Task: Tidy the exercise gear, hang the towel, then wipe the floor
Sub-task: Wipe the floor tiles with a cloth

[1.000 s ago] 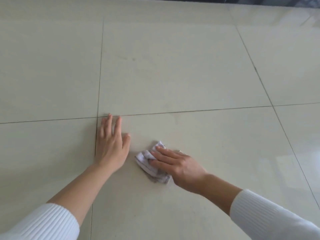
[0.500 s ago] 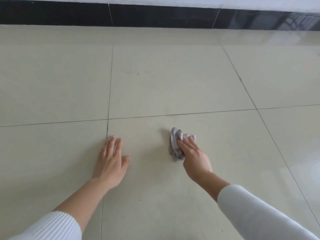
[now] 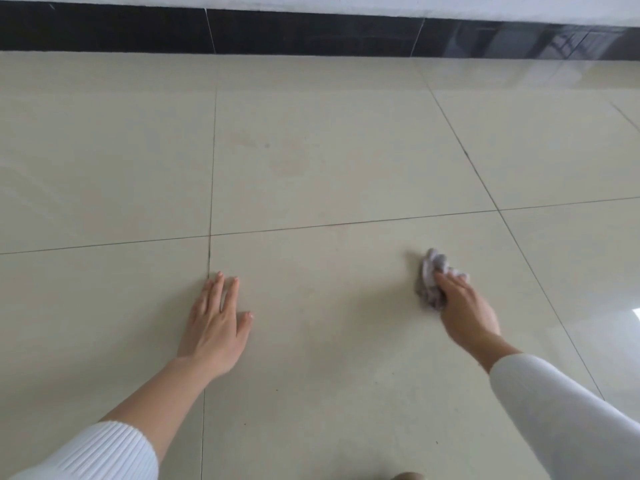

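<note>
Our right hand point(image 3: 467, 313) grips the crumpled cloth point(image 3: 431, 282) against the floor point(image 3: 329, 161); our left hand point(image 3: 216, 323) rests flat, fingers straight.

Right hand point(image 3: 467, 313) presses crumpled cloth point(image 3: 433, 278) on floor point(image 3: 329, 150); left hand point(image 3: 216, 323) lies flat.
</note>
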The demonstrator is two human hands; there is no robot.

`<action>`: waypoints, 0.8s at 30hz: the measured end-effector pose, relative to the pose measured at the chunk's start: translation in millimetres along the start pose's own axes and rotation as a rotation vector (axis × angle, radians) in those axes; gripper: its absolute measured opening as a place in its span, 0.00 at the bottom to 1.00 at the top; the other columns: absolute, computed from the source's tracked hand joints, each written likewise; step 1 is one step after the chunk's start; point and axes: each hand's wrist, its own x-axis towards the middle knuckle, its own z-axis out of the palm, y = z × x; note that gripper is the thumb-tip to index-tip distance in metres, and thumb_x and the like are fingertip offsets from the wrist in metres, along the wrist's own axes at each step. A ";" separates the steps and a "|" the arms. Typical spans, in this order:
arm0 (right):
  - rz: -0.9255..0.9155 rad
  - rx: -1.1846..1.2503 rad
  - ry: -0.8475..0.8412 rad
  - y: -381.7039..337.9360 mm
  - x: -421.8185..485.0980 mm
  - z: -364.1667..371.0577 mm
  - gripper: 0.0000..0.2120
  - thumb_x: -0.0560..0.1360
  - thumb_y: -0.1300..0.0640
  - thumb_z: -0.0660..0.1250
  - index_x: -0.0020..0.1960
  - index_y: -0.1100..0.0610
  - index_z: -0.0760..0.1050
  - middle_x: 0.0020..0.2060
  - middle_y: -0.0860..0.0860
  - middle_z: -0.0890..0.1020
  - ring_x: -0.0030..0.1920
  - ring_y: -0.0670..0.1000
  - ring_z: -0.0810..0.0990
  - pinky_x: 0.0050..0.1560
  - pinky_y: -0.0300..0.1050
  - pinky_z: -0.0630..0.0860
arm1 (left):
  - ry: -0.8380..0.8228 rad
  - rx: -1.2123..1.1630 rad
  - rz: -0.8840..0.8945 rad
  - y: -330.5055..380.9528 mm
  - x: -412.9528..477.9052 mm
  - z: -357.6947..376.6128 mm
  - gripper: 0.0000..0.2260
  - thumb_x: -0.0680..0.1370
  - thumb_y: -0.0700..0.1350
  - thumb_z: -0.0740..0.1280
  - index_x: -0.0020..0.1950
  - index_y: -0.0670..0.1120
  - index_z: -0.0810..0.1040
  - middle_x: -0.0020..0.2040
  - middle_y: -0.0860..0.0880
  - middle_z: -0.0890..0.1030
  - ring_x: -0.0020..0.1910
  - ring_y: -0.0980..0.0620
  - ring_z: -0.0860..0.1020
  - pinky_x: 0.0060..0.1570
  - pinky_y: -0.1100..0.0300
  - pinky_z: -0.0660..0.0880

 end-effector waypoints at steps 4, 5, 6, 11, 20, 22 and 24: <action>0.058 -0.005 0.031 4.4 -11.5 2.4 0.28 0.74 0.69 0.56 0.70 0.50 0.66 0.70 0.51 0.69 0.68 0.56 0.67 0.46 0.48 0.74 | 0.048 -0.008 -0.005 1.2 -1.2 1.6 0.29 0.81 0.54 0.52 0.78 0.46 0.47 0.79 0.45 0.43 0.77 0.46 0.42 0.75 0.53 0.44; 0.001 0.013 0.016 -4.1 -17.4 8.6 0.30 0.72 0.71 0.57 0.71 0.51 0.66 0.72 0.51 0.67 0.71 0.55 0.64 0.48 0.50 0.76 | 0.060 -0.015 -0.008 2.1 -1.5 2.1 0.29 0.81 0.53 0.53 0.78 0.45 0.48 0.79 0.44 0.44 0.78 0.46 0.43 0.75 0.53 0.45; -0.092 0.024 0.008 -16.3 -24.9 15.4 0.33 0.71 0.72 0.57 0.73 0.51 0.65 0.73 0.51 0.65 0.74 0.55 0.61 0.49 0.51 0.77 | 0.071 -0.020 -0.012 3.1 -2.0 2.8 0.28 0.81 0.53 0.53 0.78 0.45 0.48 0.79 0.44 0.45 0.78 0.46 0.44 0.74 0.52 0.45; -0.794 0.009 -0.019 -88.4 -83.9 46.7 0.30 0.69 0.65 0.53 0.70 0.56 0.70 0.67 0.54 0.75 0.66 0.62 0.73 0.43 0.53 0.82 | 0.107 -0.027 -0.012 6.7 -1.9 8.3 0.28 0.81 0.50 0.56 0.78 0.42 0.53 0.79 0.42 0.49 0.77 0.44 0.47 0.74 0.49 0.48; -0.938 -0.007 -0.026 -114.1 -33.3 56.9 0.30 0.70 0.68 0.54 0.70 0.55 0.70 0.70 0.52 0.72 0.70 0.57 0.69 0.53 0.54 0.79 | 0.058 -0.027 -0.116 -25.0 -30.0 4.2 0.29 0.81 0.54 0.49 0.78 0.42 0.46 0.78 0.40 0.44 0.77 0.43 0.43 0.76 0.51 0.45; -0.644 0.064 0.032 -116.2 2.3 45.8 0.34 0.68 0.72 0.58 0.72 0.54 0.68 0.71 0.51 0.69 0.73 0.55 0.65 0.54 0.53 0.78 | 0.003 0.000 -0.207 -46.4 -44.6 0.9 0.32 0.81 0.56 0.50 0.77 0.42 0.40 0.78 0.40 0.38 0.77 0.44 0.39 0.75 0.52 0.42; -0.390 0.098 0.048 -118.9 38.3 36.8 0.33 0.71 0.72 0.59 0.73 0.53 0.66 0.72 0.50 0.68 0.73 0.54 0.62 0.55 0.50 0.76 | -0.028 0.031 -0.241 -65.1 -57.4 -3.7 0.34 0.80 0.59 0.49 0.77 0.41 0.37 0.77 0.41 0.36 0.77 0.46 0.37 0.75 0.53 0.41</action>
